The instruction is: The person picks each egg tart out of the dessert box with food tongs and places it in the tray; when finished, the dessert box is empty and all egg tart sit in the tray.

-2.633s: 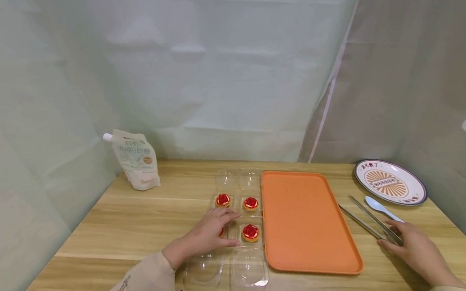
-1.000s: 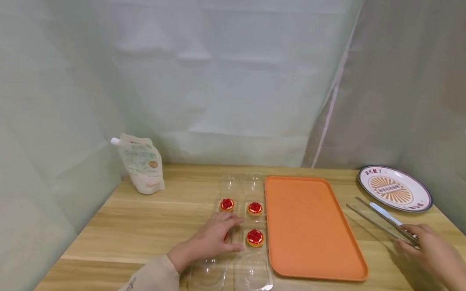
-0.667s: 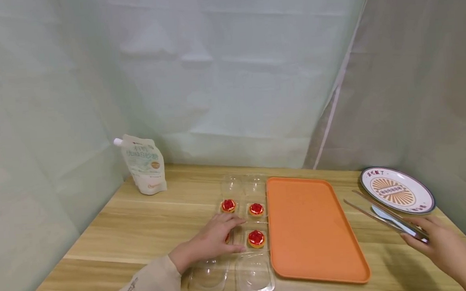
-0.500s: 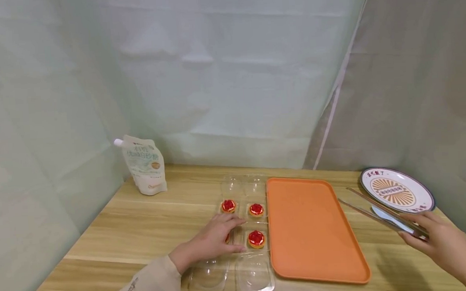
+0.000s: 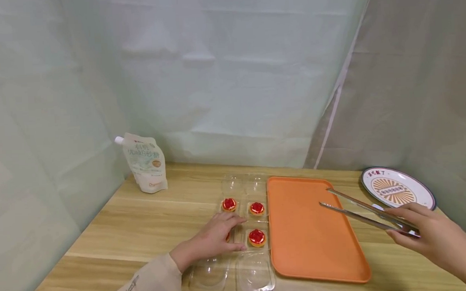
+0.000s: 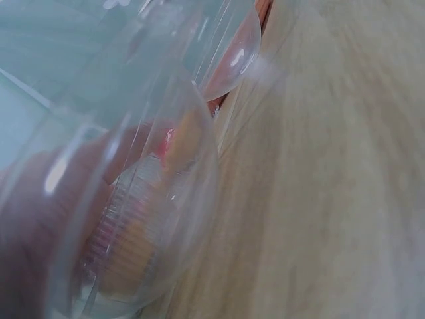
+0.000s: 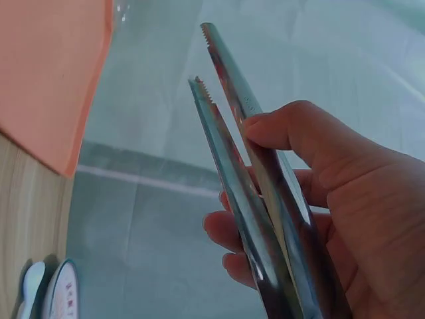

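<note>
My left hand (image 5: 212, 239) rests over the clear plastic containers (image 5: 255, 271), thumb and forefinger spread around one compartment. Beneath its palm, a small red-topped tart is mostly hidden. Other tarts sit in their own compartments: a far left tart (image 5: 229, 204), a far right tart (image 5: 256, 208) and a near right tart (image 5: 256, 237). Steel tongs (image 7: 232, 166) are gripped by my right hand (image 5: 435, 236), the thumb on one arm and fingers on the other. Their serrated tips stand apart with nothing between them, above the orange tray (image 5: 309, 251).
Right of the containers lies the tray. A patterned oval plate (image 5: 419, 190) stands at the back right, with a pale spoon (image 7: 32, 286) beside it, partly behind the tongs. At the back left a spouted pouch (image 5: 144, 163) stands upright near the fabric walls.
My right hand has lifted the tongs off the table and swung them left, so their tips now overlap the tray. The left hand keeps its place on the containers.
</note>
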